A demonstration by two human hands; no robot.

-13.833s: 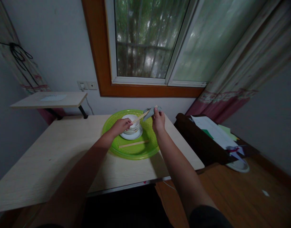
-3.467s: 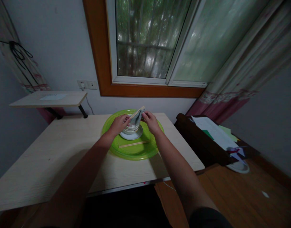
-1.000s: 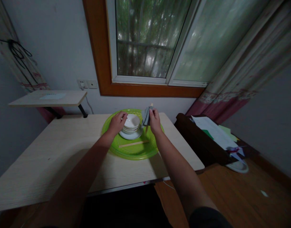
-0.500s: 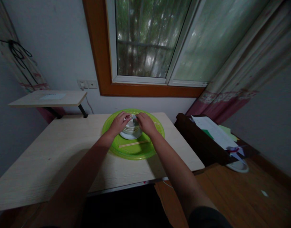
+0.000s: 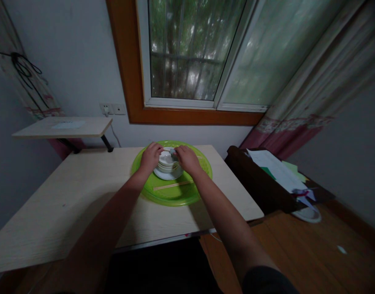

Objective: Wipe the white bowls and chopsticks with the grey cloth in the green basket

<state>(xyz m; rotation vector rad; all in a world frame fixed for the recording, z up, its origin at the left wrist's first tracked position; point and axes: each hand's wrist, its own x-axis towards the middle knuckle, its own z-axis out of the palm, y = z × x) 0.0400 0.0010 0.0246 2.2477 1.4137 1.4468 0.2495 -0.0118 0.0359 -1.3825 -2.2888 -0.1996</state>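
Note:
A stack of white bowls (image 5: 167, 159) stands on a white plate (image 5: 168, 176) within a round green tray (image 5: 163, 199). On the left side of the stack, my left hand (image 5: 150, 157) has its fingers bent in at the top bowl's rim; what they grip is too small to make out. My right hand (image 5: 187, 158) is closed at the right rim, pinching a small pale blue-grey piece (image 5: 172, 151) above the top bowl. A thin light strip runs from that piece toward my left fingers. Wooden chopsticks (image 5: 172, 185) lie on the tray in front of the plate.
The tray rests on a pale wooden table (image 5: 83, 196). A raised shelf (image 5: 92, 127) stands at the back left, below a wall socket (image 5: 112, 108). Right of the table is a dark brown box-like piece (image 5: 255, 179) bearing papers (image 5: 273, 169). A window is behind.
My left hand has drawn back slightly to the left, away from the middle of the top bowl, showing more of its inside. My right hand has hardly moved.

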